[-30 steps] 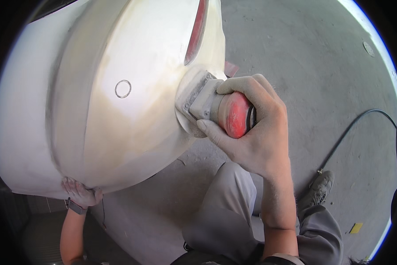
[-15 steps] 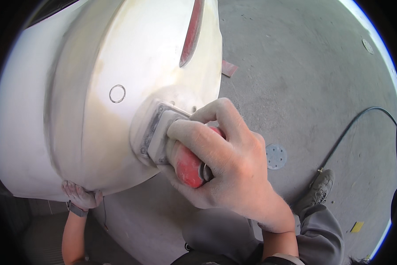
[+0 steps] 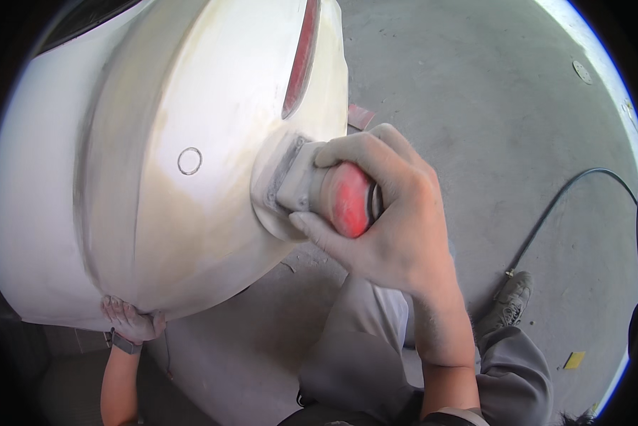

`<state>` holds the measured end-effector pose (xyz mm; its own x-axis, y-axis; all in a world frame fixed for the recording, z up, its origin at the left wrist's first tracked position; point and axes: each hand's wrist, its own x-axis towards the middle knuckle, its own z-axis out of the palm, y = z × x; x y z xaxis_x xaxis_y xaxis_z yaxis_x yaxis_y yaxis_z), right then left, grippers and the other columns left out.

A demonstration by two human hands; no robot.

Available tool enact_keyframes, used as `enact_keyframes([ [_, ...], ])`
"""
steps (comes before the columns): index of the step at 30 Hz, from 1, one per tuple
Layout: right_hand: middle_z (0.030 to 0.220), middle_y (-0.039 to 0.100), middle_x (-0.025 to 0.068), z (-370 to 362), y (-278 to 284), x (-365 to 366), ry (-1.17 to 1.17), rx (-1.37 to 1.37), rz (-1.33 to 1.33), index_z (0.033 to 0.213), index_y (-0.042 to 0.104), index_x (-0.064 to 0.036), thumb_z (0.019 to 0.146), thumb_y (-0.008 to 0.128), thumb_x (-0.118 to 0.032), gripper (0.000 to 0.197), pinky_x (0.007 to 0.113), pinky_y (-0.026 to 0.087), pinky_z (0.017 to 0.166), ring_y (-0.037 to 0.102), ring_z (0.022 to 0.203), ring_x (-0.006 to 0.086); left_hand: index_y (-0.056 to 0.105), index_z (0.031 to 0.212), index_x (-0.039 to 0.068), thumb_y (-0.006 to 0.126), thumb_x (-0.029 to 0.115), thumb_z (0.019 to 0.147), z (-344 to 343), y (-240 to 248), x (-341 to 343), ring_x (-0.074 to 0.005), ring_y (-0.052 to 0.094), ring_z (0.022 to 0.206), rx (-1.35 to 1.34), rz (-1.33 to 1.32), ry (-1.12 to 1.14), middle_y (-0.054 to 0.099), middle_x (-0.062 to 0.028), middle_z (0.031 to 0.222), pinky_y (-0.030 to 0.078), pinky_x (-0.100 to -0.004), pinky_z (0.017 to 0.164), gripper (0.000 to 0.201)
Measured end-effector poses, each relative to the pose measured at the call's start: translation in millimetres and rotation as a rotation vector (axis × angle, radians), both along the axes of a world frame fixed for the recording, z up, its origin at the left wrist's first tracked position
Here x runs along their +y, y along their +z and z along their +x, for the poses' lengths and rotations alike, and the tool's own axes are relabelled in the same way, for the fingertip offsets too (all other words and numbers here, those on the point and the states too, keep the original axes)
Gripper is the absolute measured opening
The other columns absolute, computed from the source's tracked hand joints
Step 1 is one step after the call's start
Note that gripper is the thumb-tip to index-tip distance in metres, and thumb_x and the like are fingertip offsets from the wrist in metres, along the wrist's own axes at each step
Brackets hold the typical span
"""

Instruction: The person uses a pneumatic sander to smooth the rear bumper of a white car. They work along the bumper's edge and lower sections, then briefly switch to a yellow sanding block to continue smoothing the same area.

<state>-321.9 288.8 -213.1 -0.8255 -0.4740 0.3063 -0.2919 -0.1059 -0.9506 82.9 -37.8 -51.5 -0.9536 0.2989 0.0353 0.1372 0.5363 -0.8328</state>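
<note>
A dusty orbital sander (image 3: 350, 197) with a red top is in my right hand (image 3: 407, 220). My fingers and thumb wrap round its body, and its round pad lies against the side of a white car bumper (image 3: 212, 92). Sanded beige and grey patches show on the bumper around the pad. At the lower left edge of the bumper rests my left hand (image 3: 134, 321), dusty, its fingers laid flat on the surface and a watch (image 3: 125, 343) on the wrist. A red reflector strip (image 3: 301, 64) sits above the sander, and a drawn-looking ring (image 3: 189, 161) marks the bumper to its left.
On the grey concrete floor (image 3: 461, 106) lie a reddish pad (image 3: 360, 116), a yellow piece (image 3: 574, 360) and a pale sanding disc (image 3: 581, 72). A dark hose (image 3: 557, 199) curves over the floor at the right, next to my shoe (image 3: 512, 299).
My right hand has slid the sander up and to the right along the bumper, nearer the red strip. My left hand keeps its place on the lower edge.
</note>
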Motion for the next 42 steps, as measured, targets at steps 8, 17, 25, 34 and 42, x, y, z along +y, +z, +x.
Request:
enact_keyframes([
  [8, 0.101, 0.071, 0.0101, -23.1, -11.6, -9.8, -0.007, 0.207, -0.131, 0.105, 0.072, -0.0053, 0.069, 0.093, -0.017, 0.043, 0.038, 0.057, 0.087, 0.07, 0.093, 0.0255, 0.015, 0.169, -0.003, 0.056, 0.057, 0.095, 2.6, 0.4, -1.7, -0.0531, 0.027, 0.156, -0.027, -0.022, 0.014, 0.025, -0.032, 0.172, 0.019, -0.0681, 0.125, 0.104],
  [17, 0.097, 0.071, 0.0098, -24.3, -7.6, -11.3, 0.007, 0.12, -0.087, 0.106, 0.072, -0.0042, 0.067, 0.094, -0.014, 0.045, 0.037, 0.057, 0.085, 0.069, 0.09, 0.024, 0.013, 0.171, -0.002, 0.06, 0.058, 0.088, 3.7, -0.5, -0.9, -0.0504, 0.025, 0.159, -0.009, -0.022, 0.006, 0.025, -0.0307, 0.172, 0.015, -0.0651, 0.127, 0.112],
  [25, 0.094, 0.065, 0.0086, -13.0, 20.6, -12.7, 0.004, 0.182, -0.147, 0.106, 0.073, -0.009, 0.065, 0.093, -0.009, 0.045, 0.037, 0.057, 0.075, 0.069, 0.082, 0.025, 0.016, 0.169, -0.001, 0.06, 0.058, 0.089, 9.0, 0.2, -7.1, -0.0518, 0.035, 0.151, 0.001, -0.005, 0.006, 0.033, -0.0314, 0.166, 0.022, -0.0666, 0.123, 0.109],
  [34, 0.102, 0.063, 0.0108, 45.5, -17.4, -1.4, -0.079, 0.137, -0.047, 0.109, 0.076, -0.0127, 0.057, 0.095, -0.009, 0.056, 0.037, 0.059, 0.064, 0.071, 0.079, 0.0252, 0.013, 0.17, -0.001, 0.054, 0.058, 0.095, 7.8, -2.1, -4.6, -0.0521, 0.03, 0.156, 0.025, -0.054, 0.017, 0.027, -0.0312, 0.171, 0.019, -0.0678, 0.125, 0.104],
  [42, 0.104, 0.063, 0.0111, 111.5, -3.6, -19.5, -0.164, 0.427, -0.107, 0.111, 0.075, -0.0194, 0.067, 0.08, -0.021, 0.045, 0.031, 0.049, 0.052, 0.06, 0.064, 0.0192, 0.015, 0.17, 0.001, 0.059, 0.056, 0.091, 1.5, 0.1, -1.0, -0.0533, 0.035, 0.149, 0.01, 0.018, 0.024, 0.034, -0.0303, 0.165, 0.025, -0.0708, 0.12, 0.106],
])
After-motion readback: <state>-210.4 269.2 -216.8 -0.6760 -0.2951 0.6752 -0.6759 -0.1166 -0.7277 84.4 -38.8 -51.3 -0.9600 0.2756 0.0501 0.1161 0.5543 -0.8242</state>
